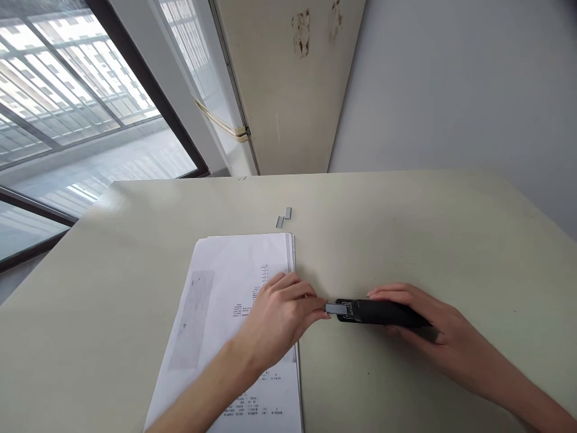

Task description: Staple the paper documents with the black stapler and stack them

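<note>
A black stapler (376,313) lies on the pale table (428,228), its metal end pointing left. My right hand (421,322) is wrapped round the stapler's body from the right. My left hand (283,316) rests over the right edge of a stack of printed white paper (225,313), its fingertips pinched on the small silver metal piece (336,308) at the stapler's left end. I cannot tell whether that piece is a strip of staples or part of the stapler.
Two short strips of staples (283,217) lie on the table just beyond the paper's far right corner. A large window (67,102) is to the left, a cream panel (288,84) and grey wall stand behind the table.
</note>
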`<state>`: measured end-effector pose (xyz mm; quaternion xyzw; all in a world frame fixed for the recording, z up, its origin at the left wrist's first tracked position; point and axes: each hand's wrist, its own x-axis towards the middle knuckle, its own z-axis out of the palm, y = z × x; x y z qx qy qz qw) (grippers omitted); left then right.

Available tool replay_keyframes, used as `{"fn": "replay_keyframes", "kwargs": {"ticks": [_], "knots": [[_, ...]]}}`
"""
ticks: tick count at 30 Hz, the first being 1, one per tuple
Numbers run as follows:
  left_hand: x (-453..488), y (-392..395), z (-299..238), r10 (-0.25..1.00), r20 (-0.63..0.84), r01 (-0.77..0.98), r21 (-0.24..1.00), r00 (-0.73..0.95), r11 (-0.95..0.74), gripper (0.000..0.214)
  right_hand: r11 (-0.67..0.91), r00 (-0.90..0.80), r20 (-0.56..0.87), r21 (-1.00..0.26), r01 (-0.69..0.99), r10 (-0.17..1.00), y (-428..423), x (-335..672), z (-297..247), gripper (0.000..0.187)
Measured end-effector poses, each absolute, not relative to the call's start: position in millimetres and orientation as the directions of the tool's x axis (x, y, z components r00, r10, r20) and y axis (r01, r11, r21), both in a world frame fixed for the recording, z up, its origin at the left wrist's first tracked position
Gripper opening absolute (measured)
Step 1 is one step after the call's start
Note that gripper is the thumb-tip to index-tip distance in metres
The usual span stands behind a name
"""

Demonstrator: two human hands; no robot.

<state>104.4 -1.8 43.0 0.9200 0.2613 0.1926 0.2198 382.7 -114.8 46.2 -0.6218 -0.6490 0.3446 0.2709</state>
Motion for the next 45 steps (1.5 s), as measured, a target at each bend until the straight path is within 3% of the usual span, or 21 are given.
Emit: {"fn": "replay_keyframes", "kwargs": {"ticks": [10,31,37,41,45], "knots": [[106,-5,42,0.566,0.225,0.356,0.582,0.793,-0.731,0.019,-0.025,-0.082,-0.090,-0.808,0.588,0.993,-115,382,44,0.025],[109,-5,42,0.553,0.249,0.318,0.606,0.795,-0.730,0.019,-0.024,-0.107,-0.108,-0.807,0.590,0.988,-117,386,41,0.023],[109,-5,44,0.535,0.208,0.338,0.580,0.819,-0.742,0.025,-0.047,-0.046,-0.092,-0.805,0.591,0.995,-115,385,38,0.025],[108,-5,42,0.548,0.216,0.339,0.590,0.808,-0.733,0.021,-0.116,-0.016,-0.158,-0.791,0.600,0.987,-120,400,33,0.037],[107,-4,39,0.548,0.231,0.320,0.609,0.804,-0.726,0.020,-0.260,0.193,-0.181,-0.788,0.558,0.964,-130,413,36,0.032]]}}
